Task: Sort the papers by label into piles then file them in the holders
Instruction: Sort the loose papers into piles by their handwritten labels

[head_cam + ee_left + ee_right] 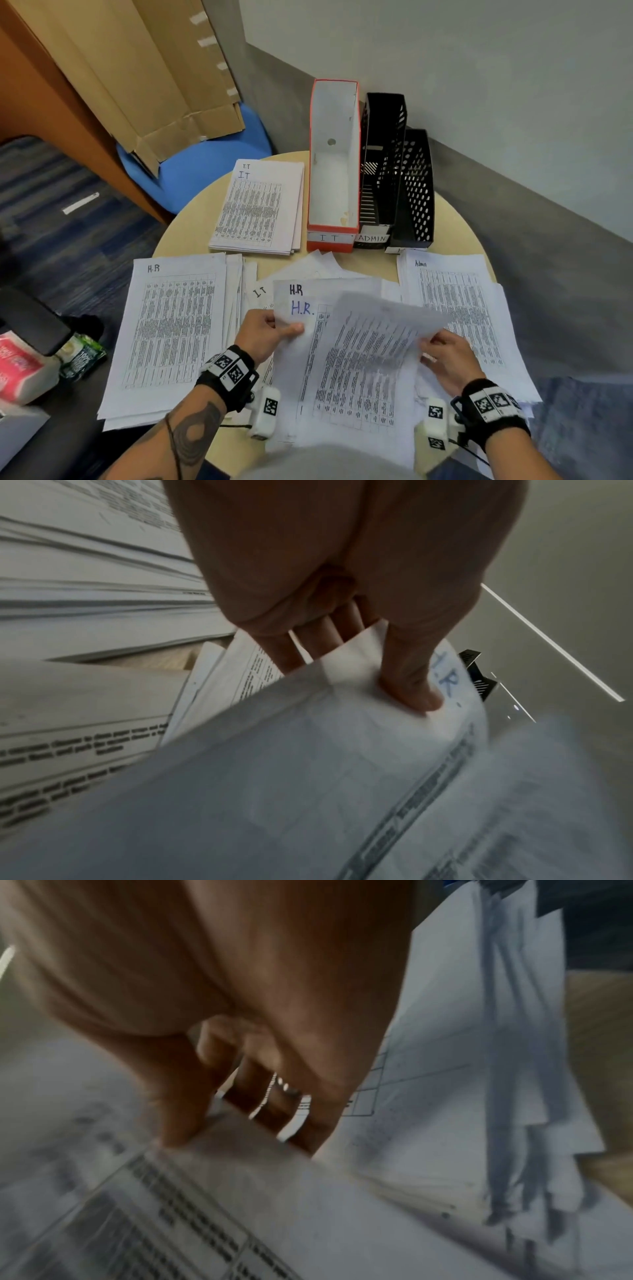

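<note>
Fingers of the left hand pinch the H.R. sheet for its pile; right hand fingers pinch another sheet just beside, peeling it off, holders beyond.

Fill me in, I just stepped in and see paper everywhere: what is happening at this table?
A person is sorting labelled sheets. The left hand pinches a sheet marked H.R., and the right hand lifts another sheet off the unsorted heap. Piles for H.R, IT and Admin already lie on the round table. The IT holder looks empty, so filing has not begun.
</note>
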The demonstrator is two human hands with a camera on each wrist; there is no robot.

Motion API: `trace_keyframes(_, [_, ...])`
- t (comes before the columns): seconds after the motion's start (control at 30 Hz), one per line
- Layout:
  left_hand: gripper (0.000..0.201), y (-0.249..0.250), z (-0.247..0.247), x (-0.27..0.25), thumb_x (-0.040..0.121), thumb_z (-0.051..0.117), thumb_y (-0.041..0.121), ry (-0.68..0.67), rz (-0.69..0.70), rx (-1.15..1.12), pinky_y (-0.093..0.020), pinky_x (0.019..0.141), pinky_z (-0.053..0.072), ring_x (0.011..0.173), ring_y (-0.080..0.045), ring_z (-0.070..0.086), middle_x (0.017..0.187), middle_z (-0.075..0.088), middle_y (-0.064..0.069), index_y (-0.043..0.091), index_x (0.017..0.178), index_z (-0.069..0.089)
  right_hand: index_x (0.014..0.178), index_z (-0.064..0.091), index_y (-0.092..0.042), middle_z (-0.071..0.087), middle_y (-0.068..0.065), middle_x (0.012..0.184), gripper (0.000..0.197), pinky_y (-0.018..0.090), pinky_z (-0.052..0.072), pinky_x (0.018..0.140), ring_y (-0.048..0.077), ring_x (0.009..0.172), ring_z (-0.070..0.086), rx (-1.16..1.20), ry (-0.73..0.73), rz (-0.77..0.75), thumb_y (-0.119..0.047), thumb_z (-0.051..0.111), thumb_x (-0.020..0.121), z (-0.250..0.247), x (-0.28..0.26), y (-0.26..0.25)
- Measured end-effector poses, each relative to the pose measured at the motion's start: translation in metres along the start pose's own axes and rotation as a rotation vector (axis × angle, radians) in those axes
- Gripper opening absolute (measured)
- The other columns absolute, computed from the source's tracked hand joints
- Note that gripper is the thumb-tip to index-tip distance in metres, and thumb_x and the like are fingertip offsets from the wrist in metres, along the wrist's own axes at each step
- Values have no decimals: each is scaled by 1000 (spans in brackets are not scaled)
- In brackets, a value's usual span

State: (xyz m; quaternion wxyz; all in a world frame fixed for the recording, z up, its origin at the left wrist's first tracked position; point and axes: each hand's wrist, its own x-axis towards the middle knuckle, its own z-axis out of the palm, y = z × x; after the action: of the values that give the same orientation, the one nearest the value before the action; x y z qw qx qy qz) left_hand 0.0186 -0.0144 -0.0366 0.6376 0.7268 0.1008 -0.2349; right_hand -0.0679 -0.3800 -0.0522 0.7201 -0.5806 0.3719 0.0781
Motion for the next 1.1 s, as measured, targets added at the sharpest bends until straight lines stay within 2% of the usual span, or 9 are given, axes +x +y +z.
trace_keyframes(0.2, [35, 9, 13, -3, 69, 92, 11, -93, 29, -86, -42, 86, 61, 97, -28, 77, 101, 80, -10, 5, 102, 79, 104, 69, 0, 76, 15, 108, 24, 49, 48, 99, 34, 109, 68, -35, -114, 9, 9, 67, 82, 29, -8, -1])
trace_keyframes(0.3, [45, 9, 16, -2, 64, 94, 12, -110, 25, -130, -48, 86, 61, 98, -33, 76, 104, 79, -14, 3, 105, 78, 117, 61, -4, 76, 19, 107, 44, 40, 57, 81, 31, 97, 75, -116, -98, -33, 7, 77, 78, 49, -10, -2])
trace_keyframes(0.4, [36, 12, 16, -3, 74, 90, 13, -19, 17, -184, -48, 81, 62, 94, -34, 77, 103, 78, -17, 0, 105, 77, 103, 68, -10, 77, 12, 91, 29, 31, 57, 71, 23, 83, 74, -159, 0, -117, 6, 77, 81, 56, -13, -5])
trace_keyframes(0.53, [36, 6, 6, 4, 96, 70, 29, 167, -45, -215, -44, 76, 64, 87, -36, 77, 93, 79, -18, -6, 97, 75, 106, 73, -5, 77, 12, 107, 28, 34, 54, 83, 31, 107, 70, -98, 10, -110, 11, 69, 83, 40, -8, -5])
trace_keyframes(0.67, [22, 3, 1, 6, 94, 73, 18, 167, -29, -188, -53, 88, 61, 95, -40, 75, 96, 79, -17, -3, 98, 77, 113, 69, -1, 75, 14, 112, 32, 46, 51, 96, 35, 116, 65, -13, -5, -36, 14, 64, 85, 21, -3, -8])
trace_keyframes(0.77, [31, 2, 6, 5, 82, 82, 27, 42, -5, -137, -57, 91, 59, 96, -42, 74, 95, 78, -20, -3, 93, 78, 125, 62, 2, 72, 21, 118, 40, 55, 53, 97, 42, 115, 66, 38, -60, 14, 12, 64, 86, 24, -3, -11])
trace_keyframes(0.9, [82, -4, 19, 7, 75, 82, 61, -252, -4, 3, -56, 86, 55, 83, -36, 65, 97, 63, -42, -17, 91, 64, 127, 58, 5, 70, 26, 120, 40, 58, 53, 96, 43, 112, 67, 2, -173, 73, 11, 61, 88, 44, -8, -18])
trace_keyframes(1.0, [92, -7, 24, 9, 84, 66, 74, -330, -38, 86, -53, 81, 50, 79, -32, 57, 87, 63, -26, -17, 94, 61, 126, 58, 7, 72, 23, 118, 38, 60, 47, 105, 41, 113, 68, -63, -229, 86, 6, 62, 88, 55, -10, -20])
trace_keyframes(1.1, [97, -1, 22, 3, 86, 44, 87, -329, -101, 135, -50, 95, 52, 90, -42, 66, 100, 70, -22, -6, 103, 68, 128, 59, 6, 72, 22, 119, 45, 59, 46, 107, 40, 114, 68, -21, -190, 78, 2, 67, 84, 58, -8, -20])
